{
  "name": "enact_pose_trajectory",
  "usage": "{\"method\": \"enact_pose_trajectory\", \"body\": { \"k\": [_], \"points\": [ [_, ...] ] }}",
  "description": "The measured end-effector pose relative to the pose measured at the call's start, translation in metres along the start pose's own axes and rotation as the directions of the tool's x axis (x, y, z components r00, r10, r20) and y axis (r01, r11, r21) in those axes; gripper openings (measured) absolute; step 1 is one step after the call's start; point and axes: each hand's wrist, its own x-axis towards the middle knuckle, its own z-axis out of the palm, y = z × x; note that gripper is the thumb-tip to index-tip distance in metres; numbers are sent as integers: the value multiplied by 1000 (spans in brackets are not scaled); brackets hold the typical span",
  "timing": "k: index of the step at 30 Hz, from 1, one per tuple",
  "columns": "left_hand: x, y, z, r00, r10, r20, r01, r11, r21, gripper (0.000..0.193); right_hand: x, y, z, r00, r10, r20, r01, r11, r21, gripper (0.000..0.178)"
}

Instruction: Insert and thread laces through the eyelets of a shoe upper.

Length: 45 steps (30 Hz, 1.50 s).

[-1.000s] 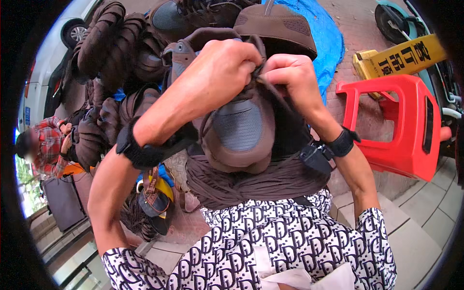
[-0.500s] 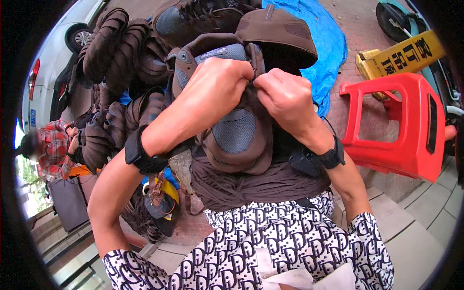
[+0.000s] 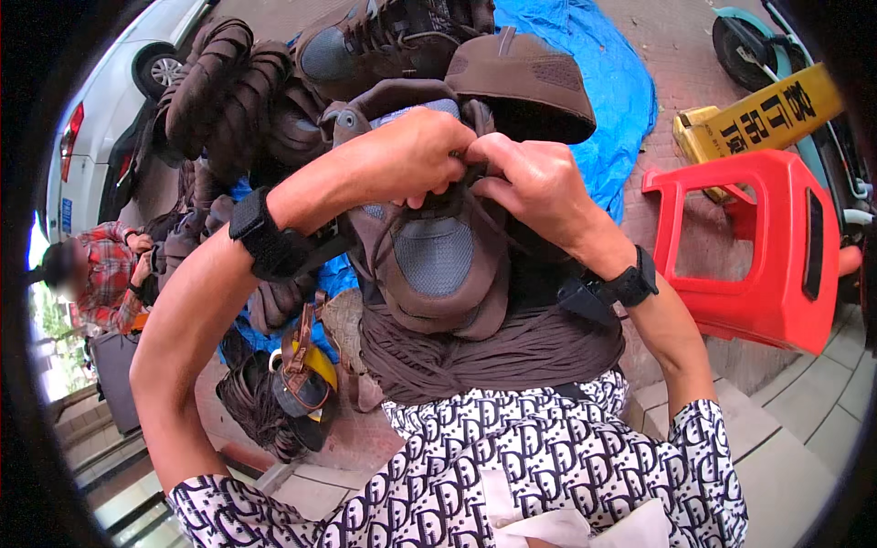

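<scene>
A brown shoe [image 3: 434,260] with a grey-blue mesh toe panel rests before me, its toe pointing my way. Over its eyelet area my left hand [image 3: 420,151] is closed, with curled fingers around a dark shoelace, partly hidden. Close against it, my right hand [image 3: 534,187] pinches at the shoelace [image 3: 489,210] too. Loose lace strands hang down both sides of the toe. The tongue and collar show behind my hands. Across my lap, under the shoe, lies a thick bundle of brown laces [image 3: 493,352].
More brown shoes [image 3: 384,46] stand beyond, some stacked at left [image 3: 206,100], on a blue tarp [image 3: 607,87]. At right are a red plastic stool [image 3: 795,265] and a yellow barrier [image 3: 763,114]. A tape roll [image 3: 311,374] lies lower left. Another person [image 3: 105,274] sits far left.
My hands have come together over the eyelets, the right slightly lower. Loose lace now shows beside the toe. My left forearm has swung outward and up.
</scene>
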Motion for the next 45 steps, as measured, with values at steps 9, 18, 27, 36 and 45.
{"method": "enact_pose_trajectory", "body": {
  "k": [9,18,27,36,45],
  "points": [
    [-19,-10,9,994,63,-89,-52,991,126,16,30,10,-9,909,-401,111,416,879,-232,9],
    [-76,-1,-3,969,73,-235,-68,997,31,9,32,1,-11,940,-332,76,333,943,-3,11],
    [-113,-5,29,796,256,-548,-354,932,-79,7,80,-41,14,896,-371,244,205,833,514,24],
    [-79,-27,49,816,73,-573,-571,-55,-819,15,72,-31,-4,947,41,318,-210,830,517,12],
    [-238,-202,-22,351,-260,-899,-876,-430,-218,18,-28,89,-118,573,799,-183,-461,499,734,9]
  ]
}}
